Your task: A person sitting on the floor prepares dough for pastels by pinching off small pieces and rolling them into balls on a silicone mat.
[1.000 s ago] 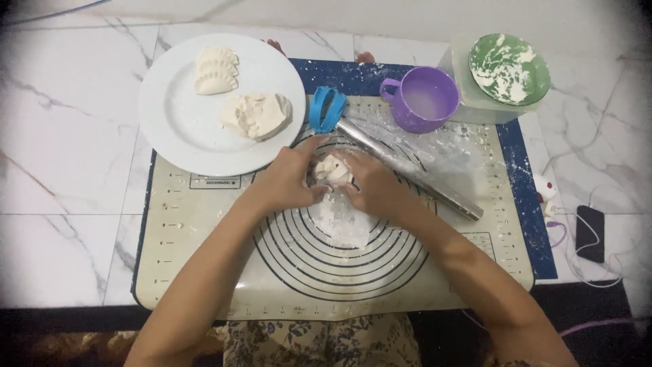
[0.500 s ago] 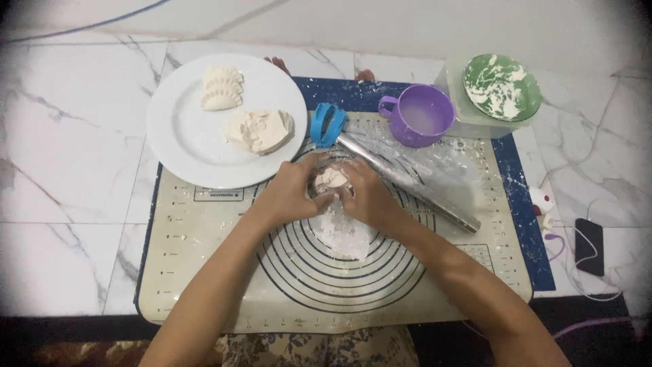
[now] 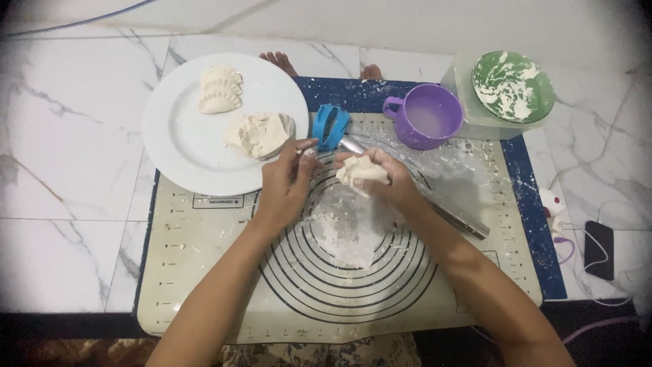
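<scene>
Glossy plate (image 3: 183, 146); floury matt mat (image 3: 204, 272); metal rolling pin (image 3: 455, 216).

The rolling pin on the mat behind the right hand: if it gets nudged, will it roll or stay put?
The rolling pin looks round, smooth and metallic, so it would probably roll sideways when nudged. It lies on the flat baking mat with nothing visibly blocking it. Its flour dusting and clinging plastic wrap might slow it slightly.
</scene>
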